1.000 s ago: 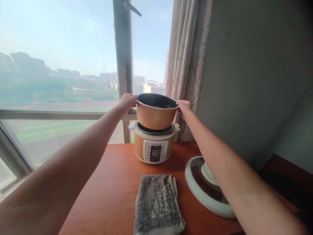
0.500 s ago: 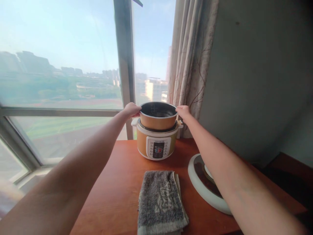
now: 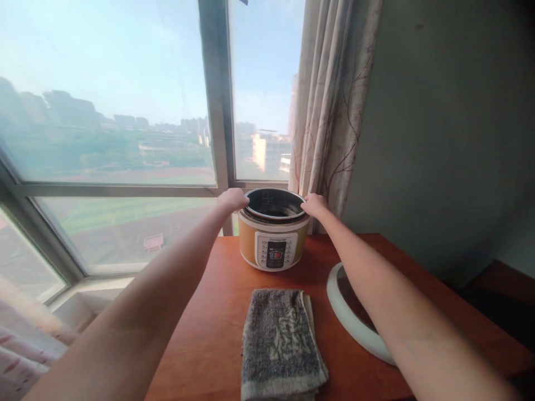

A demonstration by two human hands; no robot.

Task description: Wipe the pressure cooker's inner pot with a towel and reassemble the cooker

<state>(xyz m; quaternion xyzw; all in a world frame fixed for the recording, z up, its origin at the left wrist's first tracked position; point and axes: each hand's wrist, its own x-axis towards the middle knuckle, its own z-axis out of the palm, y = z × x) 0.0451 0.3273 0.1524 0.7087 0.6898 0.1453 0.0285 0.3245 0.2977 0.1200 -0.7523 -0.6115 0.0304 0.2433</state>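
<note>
The orange bench [image 3: 200,334] ran out to the window, and at its far end stood the cooker [image 3: 273,245] with its inner pot [image 3: 273,205] sunk inside, only the rim showing. The white lid [image 3: 355,328] lay near on the right, and the grey towel [image 3: 282,345] in the middle. My left hand [image 3: 233,199] and right hand [image 3: 314,205] each pinched that rim on opposite sides. I judged the pot stiff, smooth-walled, fairly light and best held by its lip.

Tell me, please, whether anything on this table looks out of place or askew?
Nothing stands out: the inner pot sits level in the cooker, the folded towel lies flat, and the lid rests alongside.
</note>
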